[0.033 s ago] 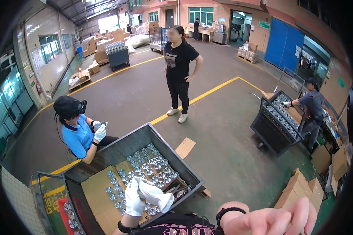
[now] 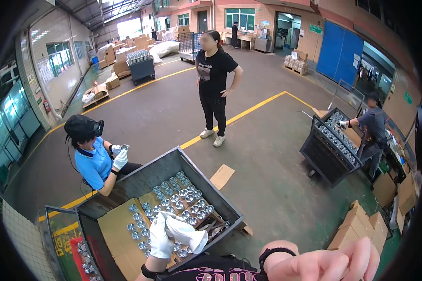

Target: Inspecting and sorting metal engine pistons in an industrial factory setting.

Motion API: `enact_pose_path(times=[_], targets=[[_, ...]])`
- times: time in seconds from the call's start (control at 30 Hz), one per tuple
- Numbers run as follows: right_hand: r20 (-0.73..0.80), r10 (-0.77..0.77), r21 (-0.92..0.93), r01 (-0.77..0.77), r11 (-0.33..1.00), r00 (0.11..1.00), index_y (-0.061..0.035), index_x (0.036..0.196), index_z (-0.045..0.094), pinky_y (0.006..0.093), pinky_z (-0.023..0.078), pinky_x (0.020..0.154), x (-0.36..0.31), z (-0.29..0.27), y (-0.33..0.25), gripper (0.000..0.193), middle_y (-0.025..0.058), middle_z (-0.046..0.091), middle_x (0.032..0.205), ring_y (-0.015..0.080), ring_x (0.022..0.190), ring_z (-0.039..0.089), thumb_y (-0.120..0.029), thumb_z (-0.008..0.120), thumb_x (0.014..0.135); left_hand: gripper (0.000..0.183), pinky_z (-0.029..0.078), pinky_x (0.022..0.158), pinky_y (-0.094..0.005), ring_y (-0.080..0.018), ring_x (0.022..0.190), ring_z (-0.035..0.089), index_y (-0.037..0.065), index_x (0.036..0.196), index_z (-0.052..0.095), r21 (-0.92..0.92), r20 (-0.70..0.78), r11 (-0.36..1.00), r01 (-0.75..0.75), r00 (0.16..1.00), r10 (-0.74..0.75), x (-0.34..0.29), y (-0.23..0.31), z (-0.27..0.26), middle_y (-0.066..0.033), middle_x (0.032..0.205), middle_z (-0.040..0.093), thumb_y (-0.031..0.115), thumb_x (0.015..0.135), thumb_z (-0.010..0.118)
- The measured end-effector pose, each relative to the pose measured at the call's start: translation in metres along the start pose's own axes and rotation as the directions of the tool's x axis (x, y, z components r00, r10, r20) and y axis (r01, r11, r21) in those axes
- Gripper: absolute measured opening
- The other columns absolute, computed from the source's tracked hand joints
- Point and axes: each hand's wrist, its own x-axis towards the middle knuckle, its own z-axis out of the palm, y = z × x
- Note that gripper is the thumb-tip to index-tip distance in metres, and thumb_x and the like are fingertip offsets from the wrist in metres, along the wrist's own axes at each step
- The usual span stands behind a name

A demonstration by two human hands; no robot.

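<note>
A loose white glove (image 2: pixel 190 234) hangs from the person's left hand (image 2: pixel 161 244), above the near part of a dark metal cart (image 2: pixel 185 165). That left hand wears a white glove of its own and pinches the loose one between its fingers, so that the cloth droops to the right. The right hand (image 2: pixel 330 265) is bare, with a black band (image 2: pixel 277 251) around its wrist; its fingers are loosely bent and nothing shows in their grasp, though the palm is turned out of sight. As far as can be judged, one hand is covered and the other is not, and the loose glove is on no hand. Below it, shiny metal cups (image 2: pixel 179 205) stand in rows on a cardboard sheet (image 2: pixel 115 230) inside the cart, some hidden by the gloves; neither hand holds one. A red crate (image 2: pixel 75 244) with more metal pieces is at the lower left. Beyond the cart's left side, a co-worker in a blue shirt (image 2: pixel 91 165) holds a small metal part (image 2: pixel 124 147) in gloved hands. Farther off, a person in black (image 2: pixel 212 77) stands on the floor, and another co-worker (image 2: pixel 373 124) reaches into a second cart (image 2: pixel 324 161) at right.
</note>
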Motion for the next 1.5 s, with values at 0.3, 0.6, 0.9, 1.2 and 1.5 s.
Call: enact_pose_path(times=[0.3,0.6,0.9,1.2,1.5], targets=[[0.08,0.002,0.031,-0.005,1.0,0.997,-0.0032,0.119,0.051,0.0366,0.062,0.063,0.002,-0.006,0.003,0.032,0.0103,0.047,0.098,0.0204,0.071,0.051,-0.009,0.062,0.09,0.032,0.057,0.072,-0.0395,-0.0288,0.081,0.067,0.001,0.1,0.053,-0.01,-0.026,1.0,-0.008,1.0,0.008,0.001,0.002,-0.004,-0.0187,0.089,0.065,0.031,0.101,0.045],[0.065,-0.015,0.052,0.011,0.999,0.998,-0.003,0.119,0.05,0.0359,0.062,0.064,-0.001,-0.003,0.003,0.032,0.01,0.046,0.099,0.0195,0.07,0.051,-0.009,0.062,0.09,0.03,0.057,0.075,-0.0383,-0.0273,0.082,0.067,0.0,0.101,0.053,-0.008,-0.019,1.0,-0.001,1.0,0.001,0.003,-0.002,-0.01,-0.0169,0.088,0.064,0.029,0.101,0.045],[0.039,-0.013,0.038,0.012,0.999,0.999,-0.0034,0.117,0.05,0.0366,0.062,0.065,-0.001,-0.003,0.005,0.03,0.0097,0.047,0.096,0.0174,0.065,0.05,-0.01,0.062,0.09,0.029,0.057,0.07,-0.037,-0.0253,0.076,0.066,0.002,0.095,0.055,-0.005,-0.085,1.0,0.005,0.996,-0.006,0.0,0.002,0.0,-0.0148,0.083,0.064,0.029,0.101,0.045],[0.049,0.0,0.066,-0.003,0.998,0.999,-0.0027,0.118,0.05,0.0376,0.062,0.066,0.001,-0.004,0.005,0.03,0.01,0.047,0.095,0.017,0.064,0.05,-0.01,0.061,0.091,0.033,0.058,0.072,-0.0384,-0.0281,0.079,0.068,-0.001,0.103,0.053,-0.003,-0.032,1.0,-0.001,0.999,0.001,0.003,-0.003,-0.009,-0.0211,0.089,0.066,0.031,0.101,0.043],[0.006,-0.009,0.055,0.009,0.998,1.0,-0.0031,0.117,0.05,0.0365,0.062,0.065,0.001,-0.005,0.009,0.03,0.0101,0.047,0.095,0.0176,0.066,0.05,-0.011,0.062,0.091,0.031,0.057,0.071,-0.0377,-0.0256,0.078,0.066,0.002,0.095,0.055,-0.001,-0.059,1.0,0.01,0.998,-0.01,0.001,0.003,0.0,-0.0147,0.084,0.064,0.03,0.101,0.045]])
